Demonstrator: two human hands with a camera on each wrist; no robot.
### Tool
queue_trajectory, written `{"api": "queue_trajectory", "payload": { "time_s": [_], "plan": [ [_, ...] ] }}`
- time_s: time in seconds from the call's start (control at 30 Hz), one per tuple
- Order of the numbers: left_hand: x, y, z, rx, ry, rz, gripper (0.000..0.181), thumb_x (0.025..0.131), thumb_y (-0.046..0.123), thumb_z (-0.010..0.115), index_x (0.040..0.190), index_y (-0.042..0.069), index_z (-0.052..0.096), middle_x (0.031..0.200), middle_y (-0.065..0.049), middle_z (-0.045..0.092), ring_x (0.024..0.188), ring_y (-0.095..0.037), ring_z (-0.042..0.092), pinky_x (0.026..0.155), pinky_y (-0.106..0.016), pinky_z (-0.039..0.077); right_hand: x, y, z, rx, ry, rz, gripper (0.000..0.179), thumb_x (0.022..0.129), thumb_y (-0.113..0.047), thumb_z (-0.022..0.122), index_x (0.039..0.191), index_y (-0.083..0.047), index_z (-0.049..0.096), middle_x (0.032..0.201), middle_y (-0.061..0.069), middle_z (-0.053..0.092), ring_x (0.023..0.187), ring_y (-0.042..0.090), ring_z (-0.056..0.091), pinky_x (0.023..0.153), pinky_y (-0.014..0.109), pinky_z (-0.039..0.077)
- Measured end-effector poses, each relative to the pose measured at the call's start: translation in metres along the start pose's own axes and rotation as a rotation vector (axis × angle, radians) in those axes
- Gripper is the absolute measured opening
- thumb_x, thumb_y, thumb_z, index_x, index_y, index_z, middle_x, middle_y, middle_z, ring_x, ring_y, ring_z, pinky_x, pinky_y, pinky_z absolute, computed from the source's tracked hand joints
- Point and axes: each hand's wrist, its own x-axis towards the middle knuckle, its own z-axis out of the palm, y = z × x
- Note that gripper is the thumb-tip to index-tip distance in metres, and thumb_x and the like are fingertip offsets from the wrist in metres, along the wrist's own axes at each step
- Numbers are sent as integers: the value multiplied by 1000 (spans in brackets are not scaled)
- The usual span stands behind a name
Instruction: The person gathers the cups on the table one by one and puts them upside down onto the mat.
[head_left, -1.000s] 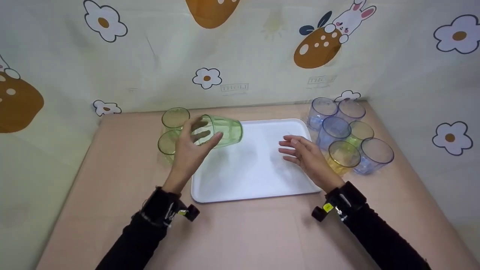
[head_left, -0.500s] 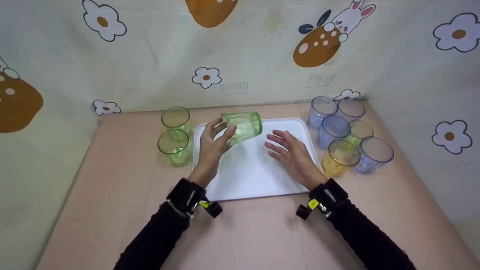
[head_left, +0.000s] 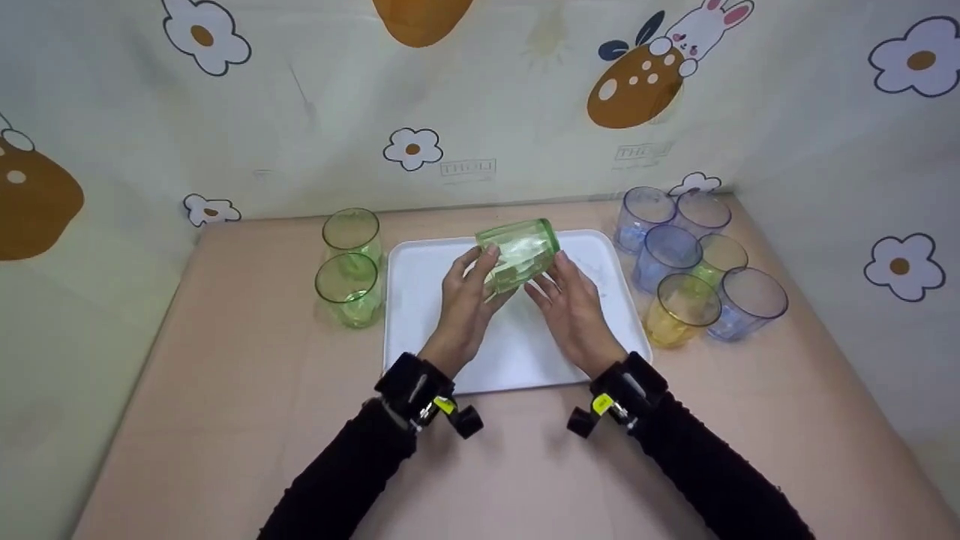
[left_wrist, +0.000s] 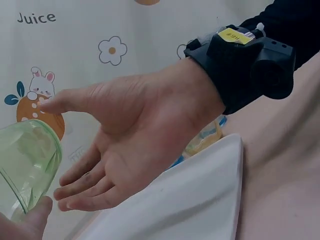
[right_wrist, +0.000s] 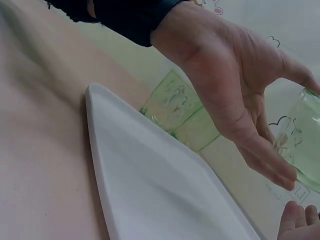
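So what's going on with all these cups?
A person's left hand holds a see-through green tumbler tilted sideways above a white rectangular tray, with the open right hand close to its other end. Two similar green tumblers stand left of the tray; six see-through bluish, green and yellow tumblers stand to its right.

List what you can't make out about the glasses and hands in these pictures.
- Head view: some fingertips of the left hand, behind the held glass.
- Head view: the lower part of the green glass at right, behind the yellow glass.
- Left wrist view: the rest of the held glass, cut off by the left edge.
- Right wrist view: most of the right hand, cut off by the edges.
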Motion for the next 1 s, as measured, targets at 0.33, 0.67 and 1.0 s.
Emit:
{"api": "queue_trajectory", "payload": {
  "time_s": [0.33, 0.67, 1.0],
  "plan": [
    [-7, -9, 6, -55, -48, -49, 70, 97, 34, 65, 148, -1, 33, 140, -23, 45, 124, -36, 57, 97, -38, 52, -2, -2, 12, 11, 2, -3, 63, 104, -33, 62, 156, -7, 37, 153, 7, 45, 140, 18, 42, 114, 34, 34],
    [-6, -11, 3, -16, -89, -73, 72, 97, 41, 63, 147, -1, 31, 142, -21, 43, 127, -35, 54, 98, -36, 51, -4, 0, 11, 9, 19, 10, 62, 104, -31, 60, 157, -7, 35, 153, 5, 46, 140, 15, 42, 116, 33, 28],
    [-6, -12, 1, -11, -112, -92, 72, 98, 41, 63, 147, -1, 31, 143, -22, 43, 127, -36, 54, 98, -36, 51, -4, 1, 8, -10, 23, -6, 64, 103, -29, 63, 156, -6, 36, 153, 5, 46, 139, 16, 43, 116, 32, 29]
  ]
}}
